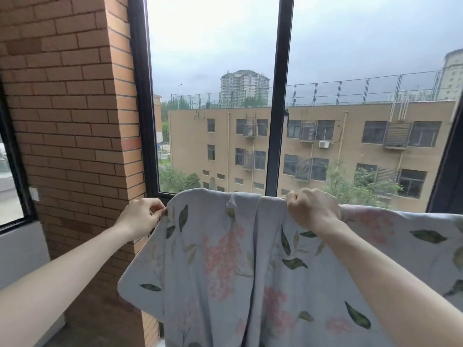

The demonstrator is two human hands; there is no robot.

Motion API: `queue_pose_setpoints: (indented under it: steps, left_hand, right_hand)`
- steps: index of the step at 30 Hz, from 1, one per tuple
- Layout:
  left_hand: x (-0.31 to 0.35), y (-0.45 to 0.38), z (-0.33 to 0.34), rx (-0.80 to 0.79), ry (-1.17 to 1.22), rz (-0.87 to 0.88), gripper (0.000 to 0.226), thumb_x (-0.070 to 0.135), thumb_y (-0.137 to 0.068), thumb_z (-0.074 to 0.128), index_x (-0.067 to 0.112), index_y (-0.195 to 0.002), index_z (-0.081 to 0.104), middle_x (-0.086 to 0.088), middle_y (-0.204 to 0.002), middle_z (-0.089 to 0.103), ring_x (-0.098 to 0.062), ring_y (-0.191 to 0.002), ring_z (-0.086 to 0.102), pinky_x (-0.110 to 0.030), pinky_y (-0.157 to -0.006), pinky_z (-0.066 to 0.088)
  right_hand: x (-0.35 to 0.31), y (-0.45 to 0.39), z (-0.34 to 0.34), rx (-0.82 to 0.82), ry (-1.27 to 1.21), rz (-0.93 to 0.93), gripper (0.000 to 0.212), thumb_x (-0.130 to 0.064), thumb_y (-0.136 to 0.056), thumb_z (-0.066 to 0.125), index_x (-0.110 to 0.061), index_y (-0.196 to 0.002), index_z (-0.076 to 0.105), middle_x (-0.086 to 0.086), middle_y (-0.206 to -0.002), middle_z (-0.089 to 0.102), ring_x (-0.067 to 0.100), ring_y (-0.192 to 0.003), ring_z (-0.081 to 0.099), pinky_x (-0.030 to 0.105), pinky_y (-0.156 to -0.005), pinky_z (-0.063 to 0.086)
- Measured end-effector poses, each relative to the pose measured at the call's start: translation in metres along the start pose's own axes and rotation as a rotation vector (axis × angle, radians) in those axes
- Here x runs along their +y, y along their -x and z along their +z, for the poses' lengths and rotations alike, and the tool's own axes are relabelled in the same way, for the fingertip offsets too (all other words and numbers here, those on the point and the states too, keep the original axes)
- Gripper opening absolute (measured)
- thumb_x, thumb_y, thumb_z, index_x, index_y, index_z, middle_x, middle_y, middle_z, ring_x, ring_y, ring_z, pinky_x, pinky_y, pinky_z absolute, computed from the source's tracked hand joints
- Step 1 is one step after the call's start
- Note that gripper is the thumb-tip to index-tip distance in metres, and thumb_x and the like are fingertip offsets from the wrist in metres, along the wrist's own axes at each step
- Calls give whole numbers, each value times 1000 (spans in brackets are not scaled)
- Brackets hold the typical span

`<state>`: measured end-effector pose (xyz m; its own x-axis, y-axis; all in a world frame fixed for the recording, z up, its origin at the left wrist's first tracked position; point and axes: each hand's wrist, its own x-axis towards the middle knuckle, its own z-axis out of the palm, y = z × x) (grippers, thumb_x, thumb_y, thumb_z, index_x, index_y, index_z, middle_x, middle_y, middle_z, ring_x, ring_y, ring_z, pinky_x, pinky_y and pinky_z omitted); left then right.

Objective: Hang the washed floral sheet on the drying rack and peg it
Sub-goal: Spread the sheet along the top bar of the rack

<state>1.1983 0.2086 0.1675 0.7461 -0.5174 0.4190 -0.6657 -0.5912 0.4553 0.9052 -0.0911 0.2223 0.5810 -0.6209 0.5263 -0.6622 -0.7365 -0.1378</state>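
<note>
Floral sheet point(225, 259) held up in front of the window point(215, 96), top edge roughly level with the window's bottom frame. Pale blue-grey fabric, pink flower clusters, dark green leaves. Draped in long vertical folds, one deep fold running down the middle just left of the right hand. Spread wide to the right of the window's centre mullion point(278, 96), reaching the picture's right edge. Bottom cut off by the picture.

Left hand point(141, 216) at the sheet's upper left corner, below the window's left frame post. Thumb and fingertips pinching the fabric edge, other fingers curled. Forearm stretched in from lower left.

Right hand point(312, 209) at the sheet's top edge, just right of the mullion. Fingers clenched tight into a fist around bunched fabric, knuckles up. Forearm crossing over the sheet from lower right.

Sheet's top edge taut-ish between the two hands, sagging slightly upward into a hump near the left hand. Unclear whether any bar or rack under the fabric: hidden by the cloth.

Brick wall point(70, 121) left of the window, orange-brown, running down past the left hand. Second dark-framed pane point(10, 159) further left of the brick wall, mostly cut off.

Through the window: beige multi-storey building point(325, 151) with louvred vents, trees point(180, 179) below it, tall tower block point(244, 87) behind, grey overcast sky.
</note>
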Motion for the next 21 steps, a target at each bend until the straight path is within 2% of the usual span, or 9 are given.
queue_pose_setpoints:
  steps: [5, 9, 12, 15, 18, 21]
  left_hand:
    - [22, -14, -9, 53, -93, 43, 15, 27, -100, 55, 30, -88, 65, 3, -87, 70, -23, -81, 62, -35, -65, 46]
    - [53, -49, -38, 203, 74, 1, 17, 16, -100, 52, 21, -91, 65, -3, -90, 68, -33, -90, 60, -36, -73, 43]
    - [99, -92, -70, 350, 231, -34, 17, 13, -99, 51, 15, -95, 67, -5, -97, 68, -30, -94, 58, -34, -82, 46]
    - [141, -125, -92, 388, 314, -73, 15, 15, -97, 52, 21, -95, 66, -5, -105, 70, -29, -104, 62, -31, -89, 48]
    - [158, -132, -81, 205, 222, -86, 11, 17, -101, 54, 21, -103, 64, -2, -109, 64, -23, -100, 58, -29, -85, 46]
    - [144, -122, -43, -191, 111, -106, 11, 25, -102, 64, 15, -105, 66, -5, -108, 69, -21, -90, 64, -36, -79, 57]
  right_hand:
    - [2, 1, -2, -1, 5, 5, 48, -38, -100, 34, -9, -100, 73, 19, -111, 73, 36, -100, 66, 38, -75, 38]
    - [-1, 2, -4, -8, 8, -7, 51, -40, -101, 31, -11, -99, 73, 17, -111, 73, 35, -99, 67, 39, -77, 40]
    - [-3, 3, -5, -11, 5, -12, 51, -40, -101, 30, -13, -97, 73, 16, -110, 73, 34, -98, 67, 40, -82, 43]
    - [-2, 3, -4, -13, 16, -3, 53, -42, -101, 30, -13, -100, 74, 15, -112, 74, 34, -101, 67, 40, -84, 44]
    - [-1, 2, -4, -14, 27, 0, 53, -43, -102, 31, -12, -104, 74, 16, -114, 73, 34, -104, 67, 40, -82, 42]
    - [1, 3, -5, -11, 22, -5, 54, -43, -102, 31, -13, -106, 75, 15, -114, 73, 34, -104, 66, 40, -85, 44]
